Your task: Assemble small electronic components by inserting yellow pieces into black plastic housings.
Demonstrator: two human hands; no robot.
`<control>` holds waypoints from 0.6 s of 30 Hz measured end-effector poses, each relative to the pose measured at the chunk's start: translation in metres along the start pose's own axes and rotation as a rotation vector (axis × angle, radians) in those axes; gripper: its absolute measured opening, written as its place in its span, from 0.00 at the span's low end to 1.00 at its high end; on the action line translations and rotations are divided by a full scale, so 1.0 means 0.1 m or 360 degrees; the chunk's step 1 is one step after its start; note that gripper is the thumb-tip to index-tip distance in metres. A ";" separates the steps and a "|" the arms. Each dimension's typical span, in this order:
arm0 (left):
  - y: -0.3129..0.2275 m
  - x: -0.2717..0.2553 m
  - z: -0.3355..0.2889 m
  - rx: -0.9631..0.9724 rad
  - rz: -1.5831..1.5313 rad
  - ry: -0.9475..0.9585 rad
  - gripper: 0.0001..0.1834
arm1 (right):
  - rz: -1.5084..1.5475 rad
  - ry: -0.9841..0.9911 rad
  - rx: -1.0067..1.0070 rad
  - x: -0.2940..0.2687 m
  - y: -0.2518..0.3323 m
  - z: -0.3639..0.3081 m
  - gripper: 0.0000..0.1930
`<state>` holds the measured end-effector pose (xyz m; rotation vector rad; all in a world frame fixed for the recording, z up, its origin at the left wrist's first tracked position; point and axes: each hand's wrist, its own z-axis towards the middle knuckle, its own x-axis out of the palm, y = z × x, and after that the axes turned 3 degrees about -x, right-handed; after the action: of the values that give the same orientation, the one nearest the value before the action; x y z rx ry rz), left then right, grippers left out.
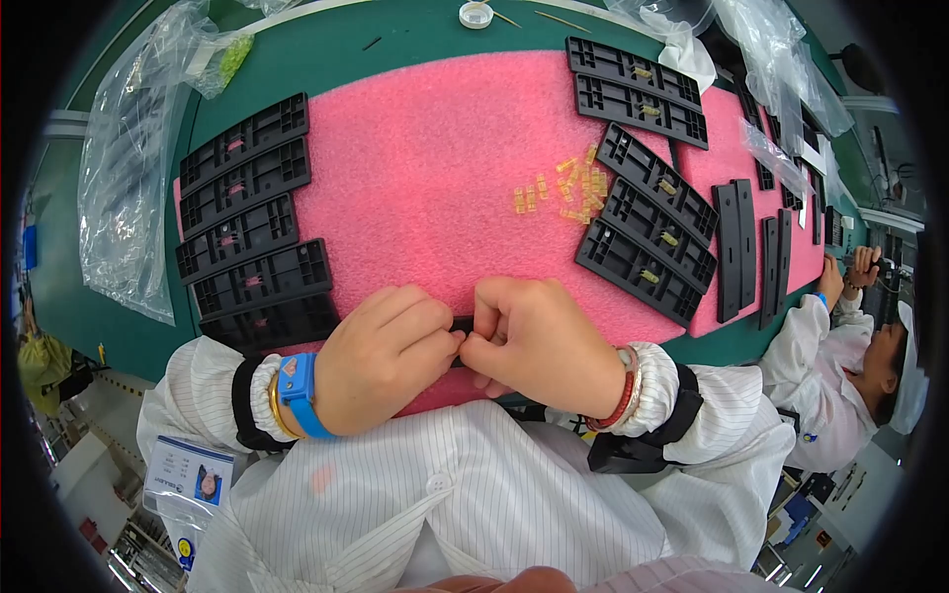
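Note:
My left hand [381, 354] and my right hand [546, 344] meet near the front edge of the pink foam sheet [425, 178]. Both have their fingers closed on a dark plastic part [463, 324], of which only a small black bit shows between them; the hands hide the rest. Beside my left hand lies a column of black ribbed plastic panels [255, 284] with small pink pieces in their middles. Similar black panels [652, 232], with yellow-green pieces in them, lie beyond my right hand. Several small clear yellow pieces [590, 185] are scattered to the left of these.
Narrow black strips [734, 247] lie on a second pink sheet at the right. Clear plastic bags [129, 188] spread over the green table [346, 40] at the far left. A small round white container [475, 15] stands at the back. Another person [840, 376] works at the right.

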<state>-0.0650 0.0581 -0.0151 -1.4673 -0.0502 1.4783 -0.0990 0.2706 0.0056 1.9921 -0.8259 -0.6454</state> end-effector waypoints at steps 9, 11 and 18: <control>0.00 0.01 -0.01 -0.0024 -0.0039 0.0020 0.09 | 0.0025 0.0093 0.0164 0.00 0.04 0.01 0.11; 0.00 0.01 -0.03 -0.0039 -0.0035 0.0028 0.09 | 0.0043 0.0091 0.0186 0.01 0.03 0.01 0.10; 0.05 0.01 -0.06 -0.0059 -0.0076 0.0085 0.11 | 0.0117 0.0011 0.0036 0.02 -0.04 0.02 0.11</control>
<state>-0.0630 0.0534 -0.0206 -1.5250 -0.0801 1.4055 -0.0981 0.2700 0.0006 1.9736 -0.9019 -0.5888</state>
